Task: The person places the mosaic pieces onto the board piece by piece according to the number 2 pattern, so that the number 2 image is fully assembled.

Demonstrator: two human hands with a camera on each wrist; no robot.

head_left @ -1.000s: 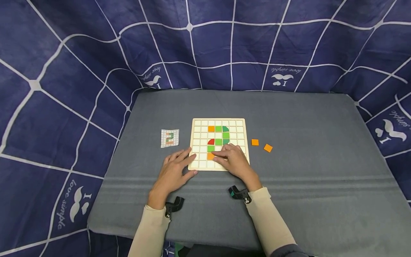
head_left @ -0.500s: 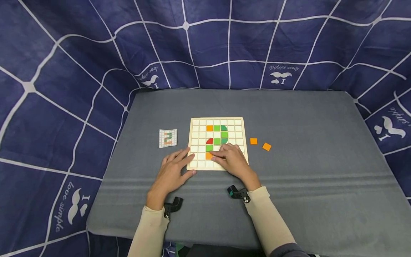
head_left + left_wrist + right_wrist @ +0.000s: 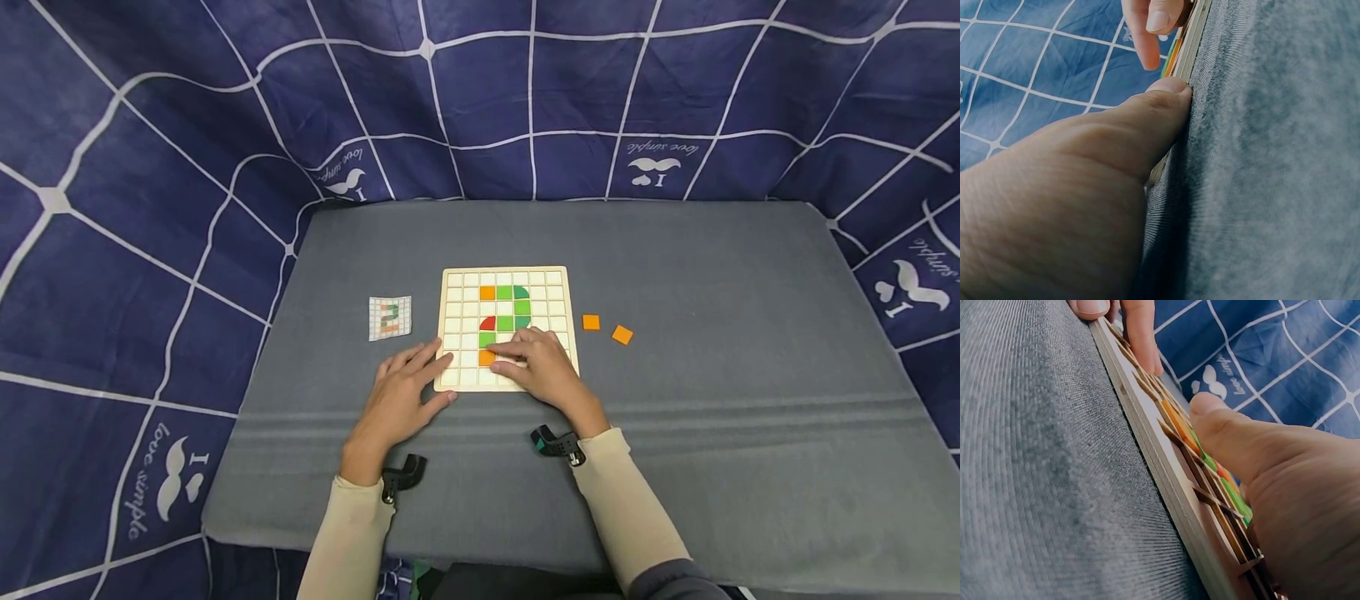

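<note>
A square wooden grid board (image 3: 504,387) lies on the table, with coloured tiles set in its cells. An orange tile (image 3: 486,358) sits low in the left column of the figure, below a green tile (image 3: 487,340). At that orange tile is my right hand (image 3: 543,367), index finger and thumb extended and apart. In the right wrist view, the thumb (image 3: 1210,405) shows above the board. My left hand (image 3: 401,400) rests with spread fingers at the board's lower left corner. Its thumb (image 3: 1169,89) lies along the front edge in the left wrist view.
Two loose orange tiles lie right of the board, a straight one (image 3: 591,322) and a turned one (image 3: 622,335). Left of the board lies a small pattern card (image 3: 390,318). The grey table (image 3: 720,350) is surrounded by a blue checked curtain (image 3: 585,92).
My right index finger has lifted away from the thumb, widening the gap between them at the orange tile. The left hand stays at the board's corner. The head view has shifted slightly.
</note>
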